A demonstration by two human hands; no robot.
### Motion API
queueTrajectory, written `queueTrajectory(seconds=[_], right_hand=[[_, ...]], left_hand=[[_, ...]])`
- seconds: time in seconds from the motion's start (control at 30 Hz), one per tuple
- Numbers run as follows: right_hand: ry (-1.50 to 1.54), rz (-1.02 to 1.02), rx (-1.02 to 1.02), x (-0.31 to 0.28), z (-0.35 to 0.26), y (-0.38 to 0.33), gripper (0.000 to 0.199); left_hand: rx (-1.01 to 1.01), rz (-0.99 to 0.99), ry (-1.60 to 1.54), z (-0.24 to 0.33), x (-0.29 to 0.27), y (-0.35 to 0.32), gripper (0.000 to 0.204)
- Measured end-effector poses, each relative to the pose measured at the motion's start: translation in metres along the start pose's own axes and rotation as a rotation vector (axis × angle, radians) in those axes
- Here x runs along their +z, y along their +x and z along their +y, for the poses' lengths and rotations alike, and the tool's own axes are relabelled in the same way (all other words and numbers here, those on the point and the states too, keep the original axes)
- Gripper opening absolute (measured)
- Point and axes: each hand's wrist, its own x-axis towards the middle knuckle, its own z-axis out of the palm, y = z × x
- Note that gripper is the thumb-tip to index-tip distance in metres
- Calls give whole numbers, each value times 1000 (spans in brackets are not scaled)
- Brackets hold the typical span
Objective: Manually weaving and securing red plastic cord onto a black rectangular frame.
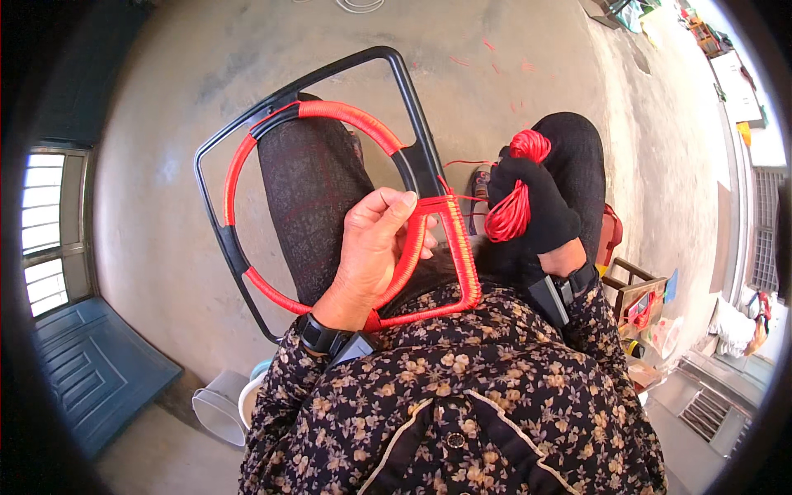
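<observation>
A black frame (425,161), a round ring set inside a squarish outer rim, rests across my lap and left thigh. Red cord wraps (464,256) cover several stretches of the ring and the outer rim's near right corner; other parts show bare black. My bare left hand (375,235) grips the frame at its right side, thumb pressed against the red-wrapped joint. On the right, my right hand (540,198), in a black glove, is closed around a looped bundle of red cord (508,214). Thin strands run from the bundle to the wrapped joint.
Short red cord scraps (492,46) lie on the concrete floor ahead. At the left are a blue panelled door (99,363) and a grey bucket (219,406). A small wooden stool (631,285) holding items stands at my right, near plastic bags (662,337).
</observation>
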Motion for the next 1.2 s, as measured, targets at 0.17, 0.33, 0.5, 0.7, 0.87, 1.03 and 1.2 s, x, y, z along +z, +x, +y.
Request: queueTrajectory(seconds=[0.17, 0.33, 0.5, 0.7, 0.87, 1.03, 1.2], right_hand=[[-519, 126, 83, -30, -21, 23, 38], [-954, 241, -419, 13, -45, 18, 38], [-1808, -200, -1236, 109, -62, -7, 34], [-1202, -122, -600, 95, -62, -6, 27], [-1031, -401, -268, 45, -19, 44, 30], [-936, -624, -194, 57, -8, 46, 35], [-1015, -422, -166, 45, -17, 43, 31]], left_hand=[[-8, 20, 59, 1, 0, 0, 12], [142, 108, 166, 1, 6, 1, 29], [406, 13, 255, 12, 20, -7, 49], [506, 153, 221, 7, 4, 6, 30], [311, 196, 4, 2, 5, 8, 26], [129, 225, 49, 4, 5, 7, 24], [12, 129, 24, -1, 3, 11, 26]])
